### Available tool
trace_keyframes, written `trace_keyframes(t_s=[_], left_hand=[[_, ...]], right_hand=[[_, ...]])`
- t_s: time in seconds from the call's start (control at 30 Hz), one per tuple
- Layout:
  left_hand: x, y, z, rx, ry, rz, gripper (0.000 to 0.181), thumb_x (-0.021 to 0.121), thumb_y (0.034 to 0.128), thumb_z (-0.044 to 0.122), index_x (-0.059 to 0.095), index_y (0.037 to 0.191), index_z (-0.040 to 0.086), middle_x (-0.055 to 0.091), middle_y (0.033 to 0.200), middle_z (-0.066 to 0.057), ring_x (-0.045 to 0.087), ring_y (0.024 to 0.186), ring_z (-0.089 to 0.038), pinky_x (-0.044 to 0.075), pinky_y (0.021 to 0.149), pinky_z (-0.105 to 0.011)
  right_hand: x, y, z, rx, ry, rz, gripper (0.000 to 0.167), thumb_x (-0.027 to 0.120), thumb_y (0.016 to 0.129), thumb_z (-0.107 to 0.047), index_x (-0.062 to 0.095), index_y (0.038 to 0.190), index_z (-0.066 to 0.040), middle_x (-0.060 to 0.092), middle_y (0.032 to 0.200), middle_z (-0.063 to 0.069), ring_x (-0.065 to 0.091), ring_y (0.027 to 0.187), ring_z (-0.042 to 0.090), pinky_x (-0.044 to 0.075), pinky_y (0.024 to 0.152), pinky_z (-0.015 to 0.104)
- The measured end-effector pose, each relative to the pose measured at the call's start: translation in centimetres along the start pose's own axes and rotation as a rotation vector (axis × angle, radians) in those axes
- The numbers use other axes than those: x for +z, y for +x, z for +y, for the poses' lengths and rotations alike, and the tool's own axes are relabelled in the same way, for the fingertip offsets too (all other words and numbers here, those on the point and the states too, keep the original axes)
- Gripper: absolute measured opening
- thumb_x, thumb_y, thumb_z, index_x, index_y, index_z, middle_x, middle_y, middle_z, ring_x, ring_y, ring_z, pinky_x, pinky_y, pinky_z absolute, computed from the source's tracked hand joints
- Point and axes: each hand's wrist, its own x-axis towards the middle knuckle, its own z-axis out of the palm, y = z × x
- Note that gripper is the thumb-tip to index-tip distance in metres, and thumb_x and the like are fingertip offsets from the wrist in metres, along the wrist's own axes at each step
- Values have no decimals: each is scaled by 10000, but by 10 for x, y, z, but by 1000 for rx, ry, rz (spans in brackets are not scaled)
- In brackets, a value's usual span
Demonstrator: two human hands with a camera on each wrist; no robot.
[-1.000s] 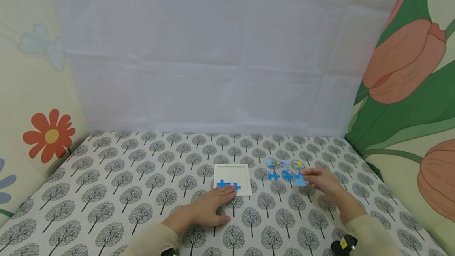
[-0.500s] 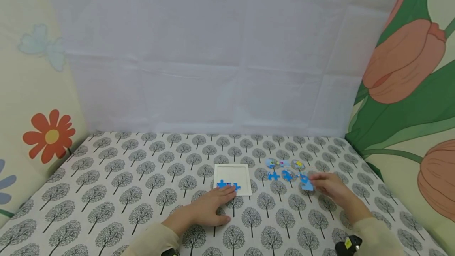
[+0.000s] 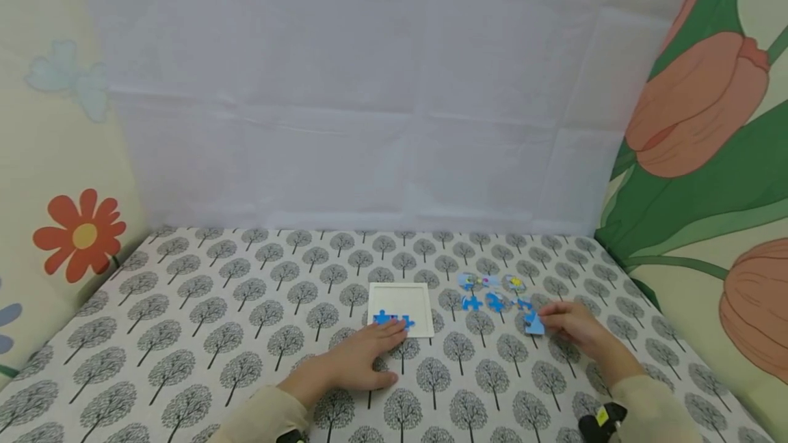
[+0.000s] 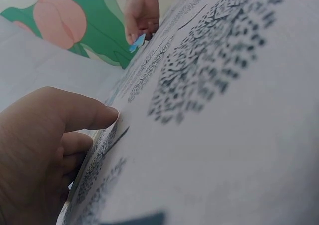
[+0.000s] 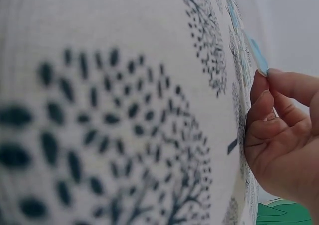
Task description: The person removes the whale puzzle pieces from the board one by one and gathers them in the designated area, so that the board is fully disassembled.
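Observation:
In the head view my right hand (image 3: 575,327) pinches a light blue puzzle piece (image 3: 533,324) between thumb and fingertips. The right wrist view shows that same piece (image 5: 257,54) edge-on, tilted up from the cloth. My left hand (image 3: 363,357) lies with fingers stretched over the near edge of a square white puzzle frame (image 3: 399,286). Blue joined pieces (image 3: 383,317) sit along the frame's lower side, partly covered by those fingertips. From the left wrist view, the left thumb (image 4: 94,112) reaches out over the cloth.
Several loose puzzle pieces (image 3: 495,301) lie right of the frame, among them one with a yellow patch (image 3: 515,283). A small blue piece (image 3: 523,304) lies just beyond the pinched one. Tree-print cloth (image 3: 271,340) covers the table; a white sheet (image 3: 345,122) hangs behind.
My right hand has drawn the light blue piece toward me and rightward and turned it, showing more of another blue piece behind. The left hand stays in place.

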Motion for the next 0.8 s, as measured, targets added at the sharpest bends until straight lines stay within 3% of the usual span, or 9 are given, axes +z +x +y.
trace_keyframes(t_s=[0.47,0.8], left_hand=[[1,0,-1,-13,-4,1,661,528,793,367,315,1334,52,222,1396,-68,145,1273,-225,126,1012,-406],[0,0,1,-19,-8,-2,665,527,792,371,313,1335,50,226,1394,-73,154,1271,-228,136,1009,-409]], right_hand=[[6,1,0,-19,-121,68,102,601,765,-45,616,842,20,510,624,19,432,540,149,376,491,274],[10,1,-1,43,-151,127,115,590,777,-58,623,863,10,540,672,18,460,589,158,365,489,242]])
